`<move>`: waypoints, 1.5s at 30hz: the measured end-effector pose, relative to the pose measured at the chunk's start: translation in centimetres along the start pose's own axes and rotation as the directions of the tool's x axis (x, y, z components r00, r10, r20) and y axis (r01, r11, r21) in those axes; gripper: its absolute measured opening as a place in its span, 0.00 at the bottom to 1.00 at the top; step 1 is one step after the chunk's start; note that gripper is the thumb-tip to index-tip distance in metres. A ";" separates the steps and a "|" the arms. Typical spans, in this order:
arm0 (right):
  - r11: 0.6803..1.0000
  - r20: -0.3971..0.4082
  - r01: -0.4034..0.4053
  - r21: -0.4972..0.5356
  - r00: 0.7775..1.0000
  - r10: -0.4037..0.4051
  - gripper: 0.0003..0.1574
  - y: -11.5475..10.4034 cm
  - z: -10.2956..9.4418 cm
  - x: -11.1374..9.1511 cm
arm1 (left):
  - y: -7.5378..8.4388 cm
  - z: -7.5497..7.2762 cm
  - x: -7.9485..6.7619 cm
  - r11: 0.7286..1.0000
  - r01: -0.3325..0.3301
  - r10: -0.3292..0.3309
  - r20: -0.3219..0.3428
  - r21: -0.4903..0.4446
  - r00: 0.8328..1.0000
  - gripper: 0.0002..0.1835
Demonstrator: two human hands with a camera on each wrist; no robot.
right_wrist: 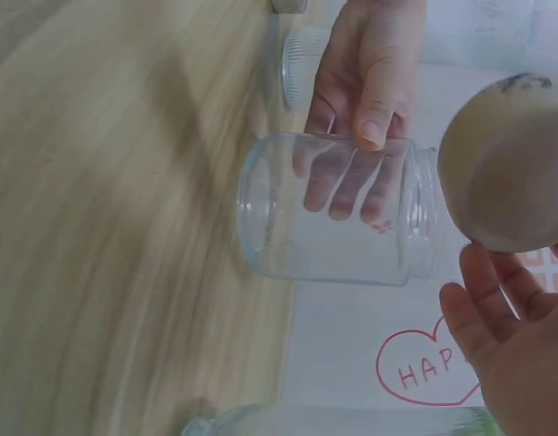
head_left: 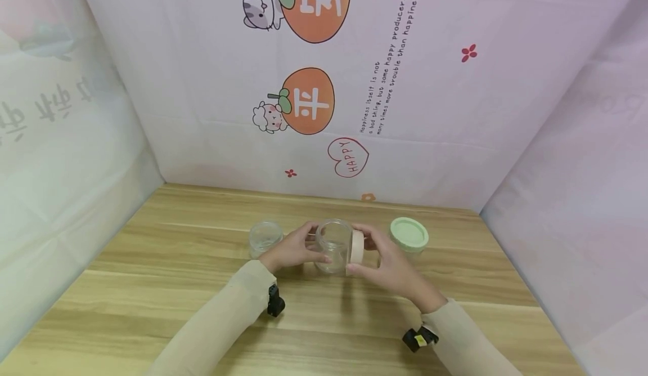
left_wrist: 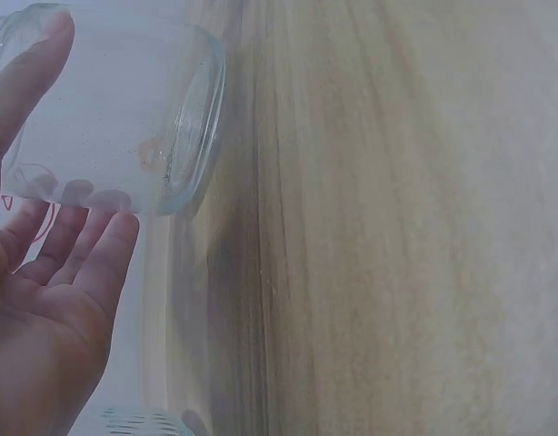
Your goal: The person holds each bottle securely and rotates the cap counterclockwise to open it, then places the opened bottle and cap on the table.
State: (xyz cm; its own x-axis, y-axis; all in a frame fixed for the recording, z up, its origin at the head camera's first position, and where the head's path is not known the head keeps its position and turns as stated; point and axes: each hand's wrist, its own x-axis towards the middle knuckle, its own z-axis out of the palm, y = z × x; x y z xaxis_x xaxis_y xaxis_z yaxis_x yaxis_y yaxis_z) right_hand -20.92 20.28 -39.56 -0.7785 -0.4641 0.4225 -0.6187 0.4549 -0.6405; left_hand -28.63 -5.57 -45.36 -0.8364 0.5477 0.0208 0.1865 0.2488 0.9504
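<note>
In the head view my left hand (head_left: pixel 293 250) holds a clear, open-mouthed glass jar (head_left: pixel 333 252) between thumb and fingers, from its left side. The jar stands upright, its base close over the wooden table. My right hand (head_left: pixel 388 264) grips a beige round lid (head_left: pixel 357 246), tilted on edge just right of the jar's mouth. The right wrist view has the lid (right_wrist: pixel 506 173) apart from the jar's threaded neck (right_wrist: pixel 426 213), its flat face showing. Through the glass, the left fingers show behind the jar. In the left wrist view, fingertips press against the jar wall (left_wrist: pixel 97 118).
A second clear jar (head_left: pixel 265 235) stands left of my left hand. Beyond my right hand is a jar with a pale green lid (head_left: pixel 409 234). The wooden table (head_left: pixel 202 224) meets a printed cloth wall (head_left: pixel 217 139) at the back, with cloth on both sides.
</note>
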 end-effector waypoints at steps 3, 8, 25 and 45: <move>0.999 0.037 -0.016 0.037 0.999 0.015 0.50 0.3 0.0 -0.6 | 0.0 0.0 0.0 1.000 -0.001 0.001 0.000 -0.005 1.000 0.45; 0.996 0.107 -0.069 0.047 0.992 0.064 0.49 0.8 0.1 -1.4 | 0.2 0.1 -0.1 1.000 0.000 0.000 0.000 0.015 1.000 0.47; 0.983 0.370 -0.181 0.000 0.914 0.168 0.57 2.1 2.5 -3.4 | 0.3 0.1 -0.1 0.999 -0.006 0.006 -0.001 0.040 1.000 0.49; 0.990 0.395 -0.037 -0.138 0.914 0.090 0.60 3.1 4.1 -3.5 | 0.0 0.0 0.0 1.000 -0.002 0.002 -0.001 0.028 1.000 0.50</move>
State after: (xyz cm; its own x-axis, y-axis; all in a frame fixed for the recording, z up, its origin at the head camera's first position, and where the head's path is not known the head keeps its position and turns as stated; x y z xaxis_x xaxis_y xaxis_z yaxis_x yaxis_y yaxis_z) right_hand -19.68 20.22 -45.68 -0.7260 -0.6835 0.0759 -0.5979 0.5727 -0.5608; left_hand -28.61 -5.60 -45.37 -0.8366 0.5474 0.0233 0.2029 0.2701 0.9412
